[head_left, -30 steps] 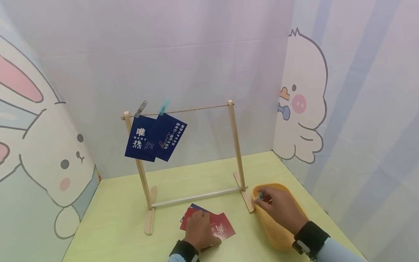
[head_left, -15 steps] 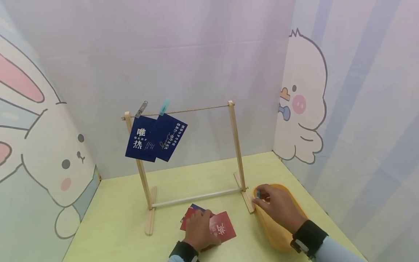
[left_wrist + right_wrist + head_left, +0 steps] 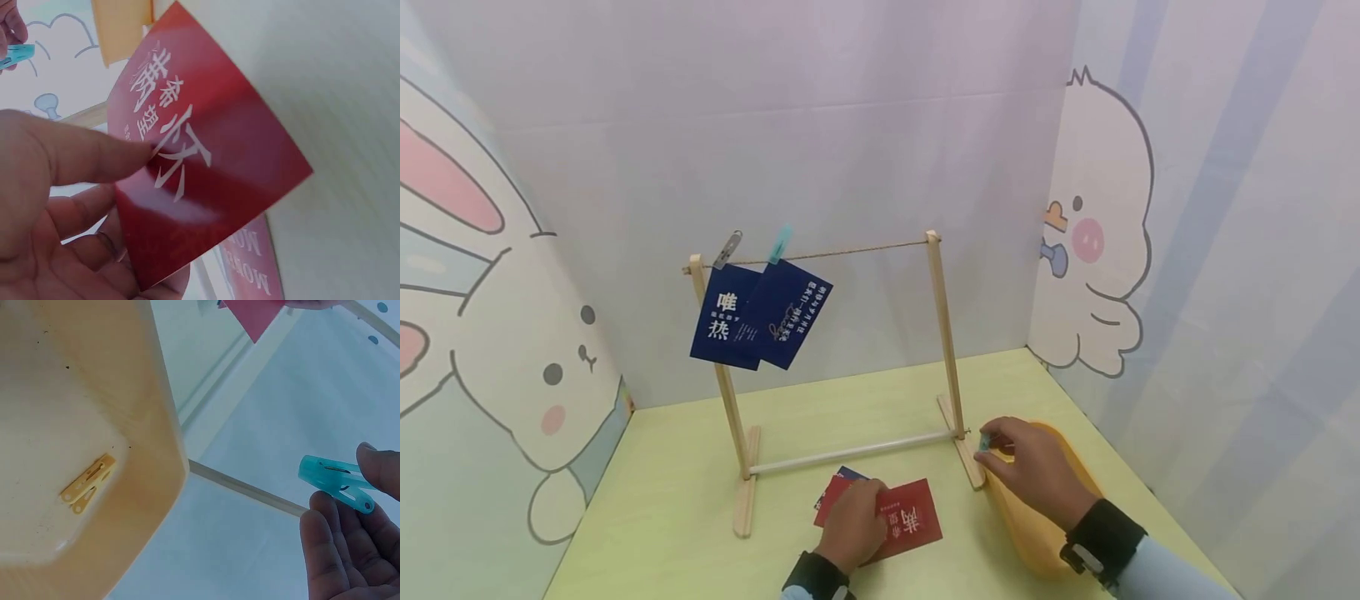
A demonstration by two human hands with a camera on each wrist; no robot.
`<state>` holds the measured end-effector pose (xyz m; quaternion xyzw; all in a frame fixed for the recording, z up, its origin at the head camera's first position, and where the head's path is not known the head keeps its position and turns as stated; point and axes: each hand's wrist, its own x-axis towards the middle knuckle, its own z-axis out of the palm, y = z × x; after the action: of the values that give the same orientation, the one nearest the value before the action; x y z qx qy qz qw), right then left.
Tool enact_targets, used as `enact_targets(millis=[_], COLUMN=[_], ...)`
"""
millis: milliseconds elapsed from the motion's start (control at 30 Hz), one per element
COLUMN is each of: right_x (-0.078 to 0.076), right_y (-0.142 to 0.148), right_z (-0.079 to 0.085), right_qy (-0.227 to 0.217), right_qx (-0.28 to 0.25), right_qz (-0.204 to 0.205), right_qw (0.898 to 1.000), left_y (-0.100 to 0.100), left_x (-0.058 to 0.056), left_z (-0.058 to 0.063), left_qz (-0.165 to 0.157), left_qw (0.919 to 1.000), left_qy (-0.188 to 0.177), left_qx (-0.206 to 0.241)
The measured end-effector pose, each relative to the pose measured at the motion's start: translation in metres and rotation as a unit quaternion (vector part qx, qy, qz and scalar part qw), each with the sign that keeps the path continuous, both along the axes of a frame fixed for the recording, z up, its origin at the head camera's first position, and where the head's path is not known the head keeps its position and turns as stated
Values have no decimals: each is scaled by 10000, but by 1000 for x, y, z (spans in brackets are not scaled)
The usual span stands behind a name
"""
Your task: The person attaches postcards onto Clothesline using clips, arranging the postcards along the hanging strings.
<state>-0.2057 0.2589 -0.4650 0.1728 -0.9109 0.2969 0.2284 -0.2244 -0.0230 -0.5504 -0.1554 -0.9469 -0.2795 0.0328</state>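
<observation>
My left hand (image 3: 856, 525) pinches a red card (image 3: 231, 156) with pale characters, its thumb on the printed face and fingers behind. In the left wrist view the card is tilted and bowed. Beneath that hand lie another red card (image 3: 247, 256) and a dark blue card (image 3: 852, 473), partly hidden. My right hand (image 3: 1037, 467) pinches a teal clothespin (image 3: 334, 478) by its handles, at the left rim of a yellow basket (image 3: 1026, 533). A yellow clothespin (image 3: 89, 483) lies on the basket's floor.
Behind the cards stands a wooden frame (image 3: 946, 333) with a cord (image 3: 865, 248) across its top. Two dark blue cards (image 3: 790, 312) overlap there at the left, hung by a grey clothespin (image 3: 727, 249) and a teal one. Patterned cloth walls surround the pale yellow table (image 3: 647, 500).
My left hand has closed its thumb on the red card and raised its edge from the stack. My right hand has shifted slightly left with the teal clothespin, toward the basket's rim.
</observation>
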Motion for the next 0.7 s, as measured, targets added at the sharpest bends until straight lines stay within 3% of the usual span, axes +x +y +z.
enact_targets(millis=[300,533,700], right_x=[-3,-5,-7], right_y=[-5,-9,-12], right_z=[11,17,21], right_qy=[294,461,708], right_qx=[235,314,296], right_qz=[64,245,471], right_qw=[9993,9981,9959], left_y=[-3,-8,-10], left_x=[-3,-4,-3], left_z=[13,20,29], left_qz=[86,97,118], left_qw=[9991,9971,9948], left_qy=[172,552,605], left_qx=[367,524,812])
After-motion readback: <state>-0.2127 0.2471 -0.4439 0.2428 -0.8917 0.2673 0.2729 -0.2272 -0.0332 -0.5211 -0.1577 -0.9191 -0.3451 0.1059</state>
